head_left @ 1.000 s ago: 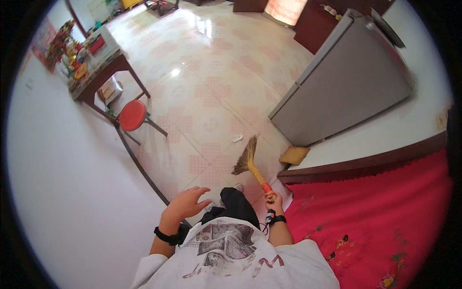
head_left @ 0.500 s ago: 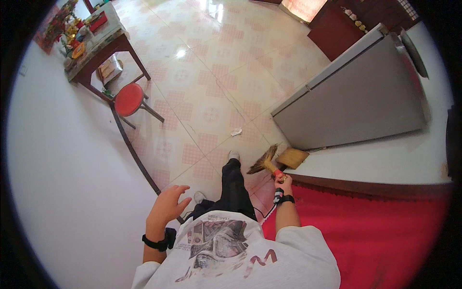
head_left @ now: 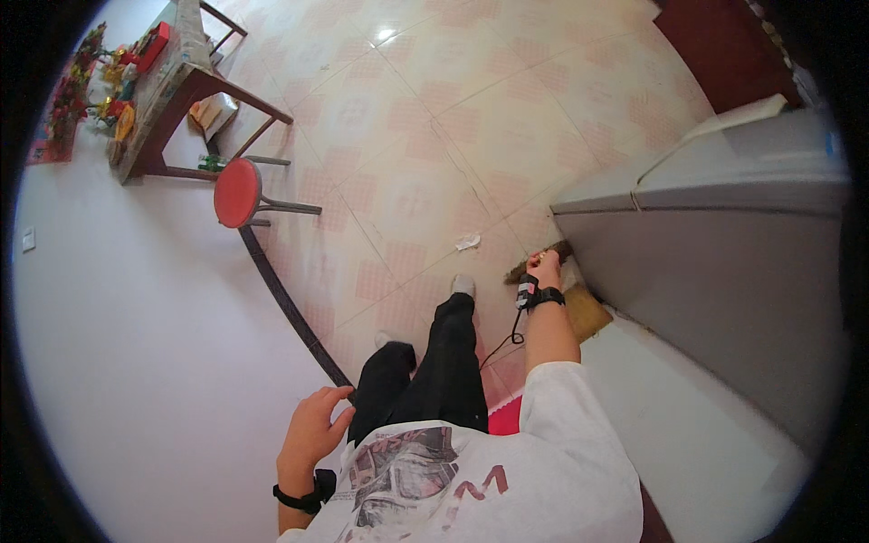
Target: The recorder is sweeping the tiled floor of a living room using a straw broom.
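My right hand [head_left: 545,269] grips the handle of a short straw broom [head_left: 534,264], whose bristles lie low on the tiled floor at the foot of a grey cabinet [head_left: 724,262]. A black band and a small device sit on that wrist, with a thin cord hanging down. My left hand [head_left: 314,425] hangs free at my hip, fingers loosely spread, holding nothing, close to the white wall. My legs in black trousers step forward between the two hands. A crumpled white scrap of paper [head_left: 467,242] lies on the tiles just ahead of my front foot.
A red round stool [head_left: 238,193] stands by the wall on the left. Beyond it is a wooden table [head_left: 172,100] loaded with colourful items. A yellowish mat [head_left: 588,312] lies by the cabinet's corner. A dark baseboard [head_left: 290,308] runs along the white wall.
I have stepped forward toward the grey cabinet. My right hand has brought the broom down from raised to low at the cabinet's base. My left hand stays at my side.
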`<state>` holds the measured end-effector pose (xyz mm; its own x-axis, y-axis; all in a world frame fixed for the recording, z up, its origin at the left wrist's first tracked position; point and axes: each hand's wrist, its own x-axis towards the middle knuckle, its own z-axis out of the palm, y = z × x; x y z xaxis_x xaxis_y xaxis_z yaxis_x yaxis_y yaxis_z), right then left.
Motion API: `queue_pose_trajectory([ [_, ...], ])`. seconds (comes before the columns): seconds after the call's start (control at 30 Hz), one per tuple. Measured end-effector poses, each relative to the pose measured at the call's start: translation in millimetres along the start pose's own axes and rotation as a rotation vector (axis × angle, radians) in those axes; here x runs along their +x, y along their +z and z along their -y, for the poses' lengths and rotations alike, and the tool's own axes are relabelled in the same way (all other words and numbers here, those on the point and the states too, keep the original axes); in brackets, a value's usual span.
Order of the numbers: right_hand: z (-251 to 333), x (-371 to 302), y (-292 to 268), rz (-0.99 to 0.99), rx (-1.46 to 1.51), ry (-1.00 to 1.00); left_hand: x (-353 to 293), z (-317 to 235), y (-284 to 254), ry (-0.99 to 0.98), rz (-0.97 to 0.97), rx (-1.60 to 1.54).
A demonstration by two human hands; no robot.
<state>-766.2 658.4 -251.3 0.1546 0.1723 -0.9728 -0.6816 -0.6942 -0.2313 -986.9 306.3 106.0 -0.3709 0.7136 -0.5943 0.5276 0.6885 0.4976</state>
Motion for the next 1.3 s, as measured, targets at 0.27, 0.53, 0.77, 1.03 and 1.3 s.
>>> queue_pose_trajectory([
  [0.27, -42, -7, 45, -0.146, -0.310, -0.116, 22, -15, -15, -0.090, -0.152, -0.019],
  [0.53, -39, -26, -12, 0.184, -0.316, -0.084, 44, -21, -44, -0.053, -0.106, 0.007],
  [0.77, 23, -45, -103, 0.352, -0.163, 0.104, 43, -19, -57, 0.054, -0.183, 0.076],
  [1.03, 32, -54, -151, 0.334, -0.076, 0.118, 43, -15, -37, 0.018, -0.144, 0.066],
  [1.3, -17, 5, -80, 0.326, -0.100, 0.206, 12, -18, 4, -0.036, -0.197, 0.012],
])
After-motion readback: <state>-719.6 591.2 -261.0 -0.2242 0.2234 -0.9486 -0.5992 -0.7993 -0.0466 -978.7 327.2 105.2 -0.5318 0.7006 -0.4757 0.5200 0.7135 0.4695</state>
